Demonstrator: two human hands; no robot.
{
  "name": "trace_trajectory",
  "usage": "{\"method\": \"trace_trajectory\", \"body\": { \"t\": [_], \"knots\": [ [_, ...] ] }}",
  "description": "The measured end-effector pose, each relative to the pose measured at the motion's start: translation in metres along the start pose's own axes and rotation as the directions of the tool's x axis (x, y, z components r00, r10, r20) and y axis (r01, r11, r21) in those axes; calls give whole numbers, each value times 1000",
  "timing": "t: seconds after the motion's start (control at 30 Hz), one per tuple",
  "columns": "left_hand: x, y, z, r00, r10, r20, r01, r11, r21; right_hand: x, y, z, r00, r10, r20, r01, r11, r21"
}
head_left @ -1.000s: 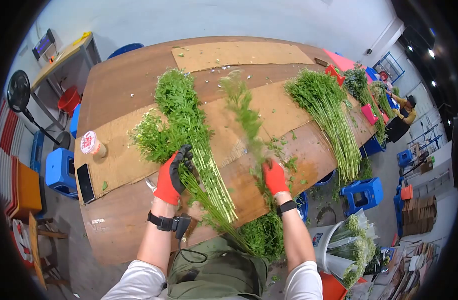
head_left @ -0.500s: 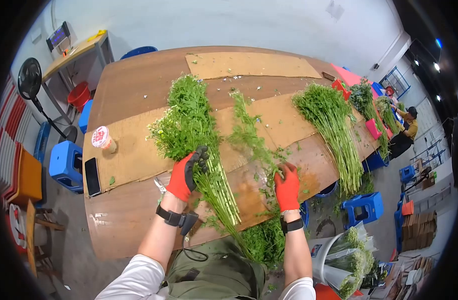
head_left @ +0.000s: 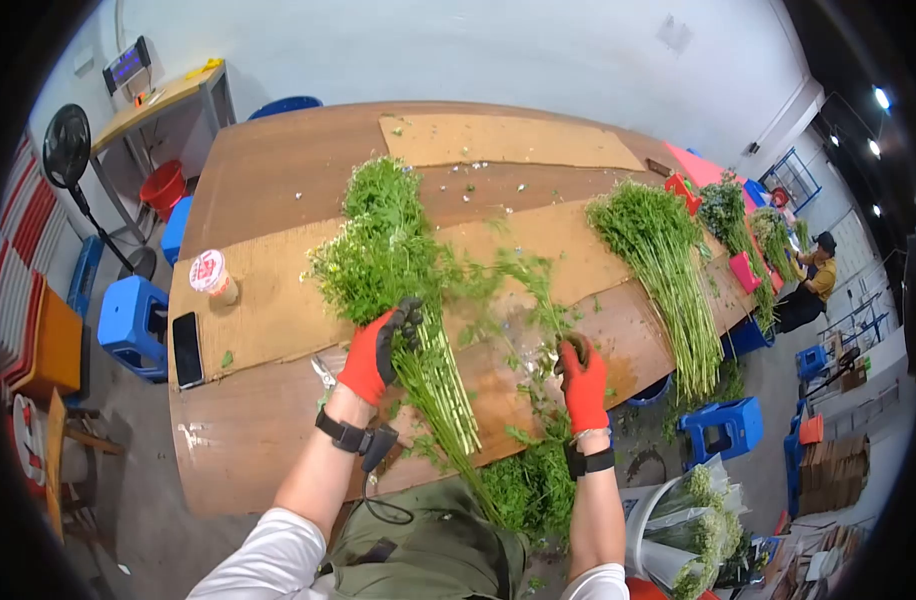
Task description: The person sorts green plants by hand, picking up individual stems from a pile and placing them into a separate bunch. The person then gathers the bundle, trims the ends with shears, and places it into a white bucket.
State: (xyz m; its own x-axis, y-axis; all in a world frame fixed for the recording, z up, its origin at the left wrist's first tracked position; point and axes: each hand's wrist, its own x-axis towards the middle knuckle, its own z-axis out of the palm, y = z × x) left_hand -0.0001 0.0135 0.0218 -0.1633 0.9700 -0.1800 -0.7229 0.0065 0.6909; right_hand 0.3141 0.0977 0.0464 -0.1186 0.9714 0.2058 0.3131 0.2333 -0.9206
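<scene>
Item: your left hand (head_left: 381, 352), gloved, closed round a bundle of flowering stems (head_left: 340, 268), blooms away from you, lower ends trailing past the bench (head_left: 248, 440) edge, which probably spares the heads. Item: your right hand (head_left: 582, 382), fingers curled in, apparently pinching a leafy sprig (head_left: 530, 272) by its lower end; the foliage, blurred, hangs free above the cardboard (head_left: 283, 300). Item: leafy bunch (head_left: 386, 192), lying beside the bundle, cut ends toward you, presumably for reach. Item: second bunch (head_left: 640, 225), well apart to your right, likely against tangling. Item: pruning shears (head_left: 324, 373), near your left wrist, seemingly handy.
</scene>
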Motion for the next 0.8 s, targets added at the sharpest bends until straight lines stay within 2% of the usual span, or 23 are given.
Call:
{"method": "trace_trajectory", "body": {
  "t": [0.03, 0.1, 0.17, 0.23, 0.3, 0.33, 0.37, 0.4, 0.43, 0.5, 0.53, 0.57, 0.63, 0.67, 0.73, 0.77, 0.8],
  "knots": [
    [-3, -4, -4, 1000, -11, -5, 11, 1000, 2, -9, -11, 0, 1000, 12, -1, -12, 1000, -1],
    [2, -4, -4, 1000, -24, -19, 23, 998, -63, -12, -30, 0, 985, 171, -10, -162, 949, 269],
    [-4, 3, 6, 999, -34, -38, 33, 999, -38, -16, -46, -1, 987, 163, -15, -151, 945, 291],
    [-5, 4, 9, 999, 13, -32, -11, 998, 56, -22, -47, -4, 984, 154, -85, -103, 895, 433],
    [-1, 1, 10, 1000, 5, -17, -4, 999, 32, -25, -43, -5, 979, 179, -94, -119, 887, 445],
    [-2, 0, 11, 1000, -7, -4, 7, 1000, 12, -25, -45, -3, 998, 16, -64, -5, 986, 164],
    [-2, 1, 12, 1000, -14, -3, 14, 1000, 17, -27, -47, -1, 991, -130, 10, 130, 984, -121],
    [-1, 0, 13, 1000, -2, 15, 1, 999, 43, -34, -52, -7, 993, -54, -109, 36, 985, -168],
    [-1, 0, 16, 999, 9, 32, -11, 998, 65, -34, -54, -13, 992, -50, -112, 30, 985, -169],
    [-5, 4, 18, 1000, 20, 22, -23, 995, 98, -39, -53, -33, 905, -169, -390, 87, 972, -218],
    [-6, 6, 18, 999, 45, 15, -47, 991, 128, -50, -76, -43, 913, -81, -400, 38, 993, -114],
    [-3, 5, 14, 999, 36, 24, -38, 991, 129, -56, -61, -63, 868, -259, -424, 121, 938, -326],
    [3, -1, -1, 994, 105, 11, -105, 986, 132, -88, -47, -103, 821, -360, -444, 103, 858, -504],
    [3, -2, -4, 994, 113, -9, -110, 983, 149, -108, -32, -124, 817, -351, -457, 80, 855, -513],
    [2, 0, -4, 995, 99, -5, -96, 978, 184, -152, 9, -168, 748, -108, -654, -266, 855, -446],
    [4, -2, -6, 995, 96, 12, -96, 978, 187, -170, 23, -186, 733, -103, -673, -294, 844, -450],
    [7, -5, -8, 984, 171, 53, -179, 940, 292, -187, 35, -201, 678, -177, -713, -375, 751, -544]
  ]
}}
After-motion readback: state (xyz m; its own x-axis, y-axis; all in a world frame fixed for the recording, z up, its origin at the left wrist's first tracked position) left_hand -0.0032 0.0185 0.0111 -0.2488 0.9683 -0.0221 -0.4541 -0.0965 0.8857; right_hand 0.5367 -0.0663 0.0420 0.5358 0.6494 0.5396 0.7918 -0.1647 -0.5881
